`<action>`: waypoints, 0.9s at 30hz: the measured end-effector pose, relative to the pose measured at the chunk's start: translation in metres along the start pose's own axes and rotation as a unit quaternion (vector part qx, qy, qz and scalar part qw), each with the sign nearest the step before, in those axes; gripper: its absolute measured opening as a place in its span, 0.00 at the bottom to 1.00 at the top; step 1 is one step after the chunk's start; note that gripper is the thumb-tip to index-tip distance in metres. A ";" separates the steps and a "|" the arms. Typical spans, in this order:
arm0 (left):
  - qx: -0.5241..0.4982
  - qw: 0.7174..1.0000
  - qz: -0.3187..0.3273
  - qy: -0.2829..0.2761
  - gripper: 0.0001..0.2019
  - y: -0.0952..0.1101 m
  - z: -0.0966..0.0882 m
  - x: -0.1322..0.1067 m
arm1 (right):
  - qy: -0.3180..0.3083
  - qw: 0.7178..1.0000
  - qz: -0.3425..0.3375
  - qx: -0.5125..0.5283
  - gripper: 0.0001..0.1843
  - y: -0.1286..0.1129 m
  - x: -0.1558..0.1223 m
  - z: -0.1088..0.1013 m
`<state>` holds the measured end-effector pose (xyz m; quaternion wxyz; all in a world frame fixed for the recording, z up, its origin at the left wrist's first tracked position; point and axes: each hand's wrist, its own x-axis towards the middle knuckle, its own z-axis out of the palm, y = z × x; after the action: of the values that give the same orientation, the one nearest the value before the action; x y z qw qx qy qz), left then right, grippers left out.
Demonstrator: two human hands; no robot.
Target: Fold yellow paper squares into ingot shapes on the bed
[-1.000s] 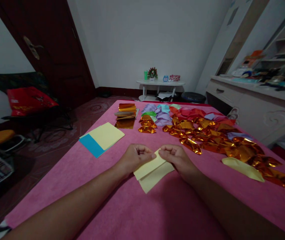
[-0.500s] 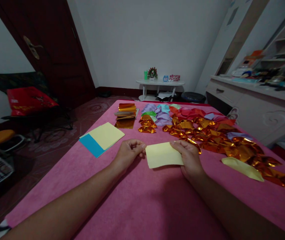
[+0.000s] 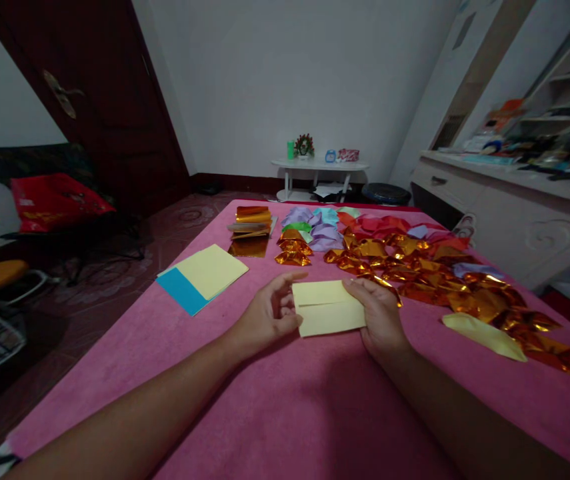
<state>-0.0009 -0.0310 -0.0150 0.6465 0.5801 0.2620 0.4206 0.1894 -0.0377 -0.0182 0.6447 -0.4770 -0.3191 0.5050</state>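
A folded sheet of yellow paper [image 3: 332, 317] is held over the pink cloth, with a horizontal flap edge running across its upper part. My right hand [image 3: 382, 313] pinches its right end, thumb on top and fingers behind. At the left end, the thumb of my left hand [image 3: 275, 310] touches the lower corner while the index finger stretches above the upper corner; the other fingers curl beside the edge, their tips partly hidden. To the left lies a stack of yellow paper sheets [image 3: 215, 270] with a blue sheet [image 3: 182, 291] showing along its near side.
Gold foil sheets [image 3: 249, 230] are piled near the far edge. Folded gold foil pieces [image 3: 415, 267] spread over the right side, with purple folded papers [image 3: 325, 237] behind. A yellow folded piece [image 3: 485, 337] lies at right. Beyond stands a small white table [image 3: 319, 164].
The yellow paper now shows a horizontal flap edge on its face. My left hand has opened from a pinch at the upper left corner, its thumb moving down to the lower corner.
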 end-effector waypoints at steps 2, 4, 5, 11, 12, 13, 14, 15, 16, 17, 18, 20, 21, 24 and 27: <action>0.019 1.000 0.001 0.003 0.29 -0.002 0.001 0.000 | -0.001 1.000 0.006 -0.002 0.15 -0.001 0.000 0.000; 0.028 1.000 -0.001 0.013 0.27 -0.003 0.002 0.000 | -0.006 1.000 0.010 -0.013 0.15 0.000 0.000 0.000; 0.028 0.999 -0.005 0.023 0.25 -0.003 0.002 0.000 | -0.011 1.000 0.010 -0.021 0.15 0.001 0.000 -0.001; 0.050 0.993 -0.022 0.105 0.14 0.001 0.000 0.001 | -0.083 0.995 0.011 -0.052 0.15 0.006 -0.001 -0.002; 0.056 0.992 -0.016 0.108 0.13 0.002 -0.001 0.000 | -0.091 0.995 0.007 -0.043 0.15 0.006 -0.001 -0.002; 0.060 0.992 -0.012 0.111 0.14 0.002 -0.002 0.000 | -0.092 0.995 -0.001 -0.030 0.16 0.006 0.000 -0.002; 0.063 0.991 -0.012 0.118 0.15 0.002 -0.003 -0.001 | -0.087 0.996 -0.013 -0.019 0.16 0.006 0.000 -0.003; 0.063 0.990 -0.014 0.129 0.16 0.001 -0.005 -0.001 | -0.077 0.997 -0.027 -0.012 0.15 0.005 0.000 -0.003; 0.061 0.988 -0.017 0.144 0.17 0.001 -0.006 -0.001 | -0.065 0.997 -0.043 -0.014 0.15 0.005 0.001 -0.003; 0.057 0.985 -0.020 0.159 0.17 0.000 -0.007 -0.001 | -0.059 0.996 -0.056 -0.023 0.14 0.005 0.001 -0.003; 0.052 0.983 -0.022 0.174 0.18 0.000 -0.007 -0.001 | -0.062 0.995 -0.067 -0.039 0.14 0.004 0.001 -0.003; 0.039 0.980 -0.024 0.194 0.19 0.000 -0.008 0.000 | -0.090 0.989 -0.083 -0.079 0.18 0.004 0.000 -0.002; 0.034 0.978 -0.024 0.203 0.19 0.000 -0.008 0.000 | -0.105 0.985 -0.098 -0.100 0.20 0.005 -0.001 -0.001; 0.034 0.970 -0.020 0.242 0.19 0.002 -0.009 0.001 | -0.122 0.959 -0.190 -0.173 0.19 0.005 -0.004 0.003; 0.043 0.961 -0.026 0.273 0.19 0.003 -0.010 0.002 | -0.096 0.921 -0.283 -0.251 0.25 0.004 -0.008 0.004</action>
<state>-0.0090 -0.0237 -0.0140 0.5354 0.4631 0.4612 0.5350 0.1824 -0.0438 -0.0198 0.5860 -0.4624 -0.6175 0.2479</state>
